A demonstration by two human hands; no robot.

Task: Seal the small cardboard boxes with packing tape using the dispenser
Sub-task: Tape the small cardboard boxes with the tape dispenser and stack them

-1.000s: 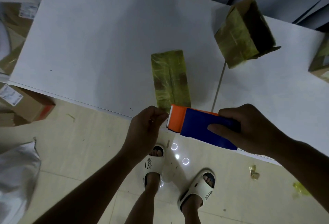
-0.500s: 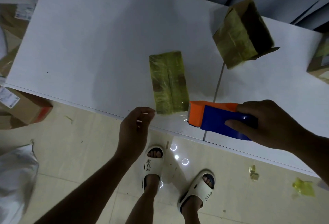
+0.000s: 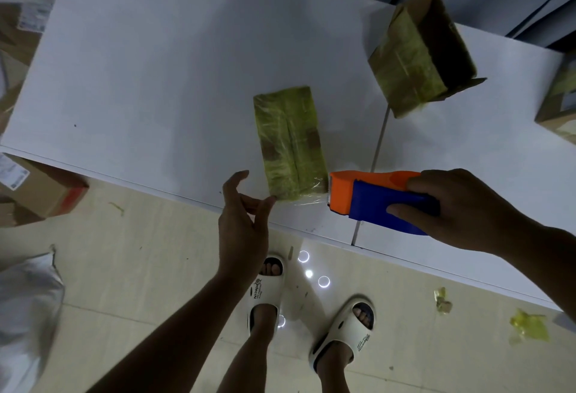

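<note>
The right hand (image 3: 461,208) grips the blue-and-orange tape dispenser (image 3: 374,202), its orange nose just beside the taped cardboard box (image 3: 290,143) on the white table (image 3: 156,65). A clear strip of tape (image 3: 307,201) spans between them. The left hand (image 3: 241,221), fingers relaxed, touches the box's near corner.

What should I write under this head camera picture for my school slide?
Right hand pulls the tape dispenser off a taped cardboard box on the white table; left hand open beside it.
</note>
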